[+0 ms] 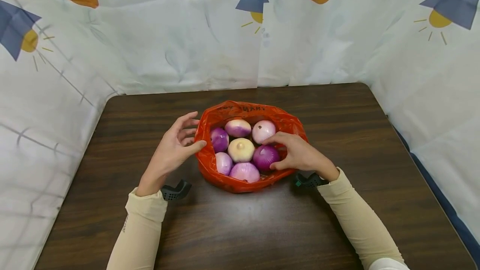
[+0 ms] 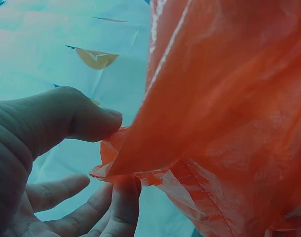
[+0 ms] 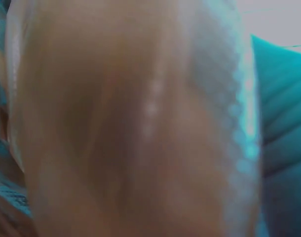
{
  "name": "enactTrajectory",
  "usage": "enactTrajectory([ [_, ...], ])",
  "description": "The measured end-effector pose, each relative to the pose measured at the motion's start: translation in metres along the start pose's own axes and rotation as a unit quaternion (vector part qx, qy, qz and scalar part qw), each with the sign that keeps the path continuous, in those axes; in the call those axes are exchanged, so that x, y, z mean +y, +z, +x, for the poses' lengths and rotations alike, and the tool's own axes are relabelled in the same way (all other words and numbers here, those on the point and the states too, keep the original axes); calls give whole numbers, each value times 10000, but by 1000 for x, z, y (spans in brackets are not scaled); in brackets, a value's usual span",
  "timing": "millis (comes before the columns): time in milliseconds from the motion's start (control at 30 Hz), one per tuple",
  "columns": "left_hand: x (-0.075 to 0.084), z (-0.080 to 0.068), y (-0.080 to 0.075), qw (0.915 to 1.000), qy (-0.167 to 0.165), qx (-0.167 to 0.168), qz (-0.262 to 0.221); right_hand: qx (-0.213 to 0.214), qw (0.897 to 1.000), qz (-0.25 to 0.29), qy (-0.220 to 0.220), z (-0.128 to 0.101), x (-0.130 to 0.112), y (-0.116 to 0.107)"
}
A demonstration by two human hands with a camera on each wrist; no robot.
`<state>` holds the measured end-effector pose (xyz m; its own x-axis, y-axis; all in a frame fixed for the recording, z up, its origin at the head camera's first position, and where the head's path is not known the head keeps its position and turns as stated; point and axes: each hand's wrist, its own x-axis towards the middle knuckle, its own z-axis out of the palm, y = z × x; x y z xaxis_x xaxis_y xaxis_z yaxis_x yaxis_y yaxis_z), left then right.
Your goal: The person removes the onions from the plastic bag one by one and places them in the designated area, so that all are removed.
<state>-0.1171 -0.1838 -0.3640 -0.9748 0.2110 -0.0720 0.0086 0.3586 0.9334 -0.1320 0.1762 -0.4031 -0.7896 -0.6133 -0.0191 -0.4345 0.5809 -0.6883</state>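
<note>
At the middle of the dark wooden table (image 1: 262, 220) sits an orange plastic bag (image 1: 225, 180), its mouth spread wide, and everything else is placed from it. Inside the bag lie seven onions, purple, pale pink and one cream-coloured. On the bag's left edge the left hand (image 1: 174, 149) pinches the rim: the left wrist view shows the thumb (image 2: 66, 118) and a fingertip (image 2: 123, 200) pressing a fold of the orange film (image 2: 219, 113) between them, the other fingers spread loose. On the bag's right side the right hand (image 1: 298, 153) reaches into the opening and curls around the dark purple onion (image 1: 264, 156), index finger stretched over its top towards the pink onion (image 1: 263, 130), thumb below it near the bag's front rim. The cream onion (image 1: 241, 149) lies just left of the held one. The right wrist view is too blurred to read. Behind the bag hangs a white printed backdrop (image 1: 187, 32).
</note>
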Motion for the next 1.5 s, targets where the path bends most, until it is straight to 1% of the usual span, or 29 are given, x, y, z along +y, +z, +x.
enactTrajectory([
  [167, -1, 1, 1, 10000, 3, 17, 7, 88, 9998, 147, 30, -1, -2, -3],
  [467, -1, 0, 1, 10000, -11, 27, -7, 299, 9988, 371, -111, -6, -4, -10],
  [633, -2, 0, 2, 10000, 15, 62, 29, 385, 9963, 767, -78, -9, -4, -13],
  [800, -4, 0, 1, 10000, 21, 44, 47, 559, 9940, 933, -74, -11, -3, -17],
  [1067, -4, 0, 2, 10000, -5, 15, 63, 895, 9820, 1627, -344, -15, -5, -24],
  [1233, -7, 0, 2, 10000, 4, 13, 61, 1159, 9729, 1928, -528, -17, -5, -28],
  [1367, -7, 0, 2, 10000, -6, -9, 48, 1427, 9653, 2071, -711, -18, -5, -33],
  [1500, -5, 2, 2, 10000, 22, -39, 46, 1680, 9580, 2206, -729, -21, -4, -37],
])
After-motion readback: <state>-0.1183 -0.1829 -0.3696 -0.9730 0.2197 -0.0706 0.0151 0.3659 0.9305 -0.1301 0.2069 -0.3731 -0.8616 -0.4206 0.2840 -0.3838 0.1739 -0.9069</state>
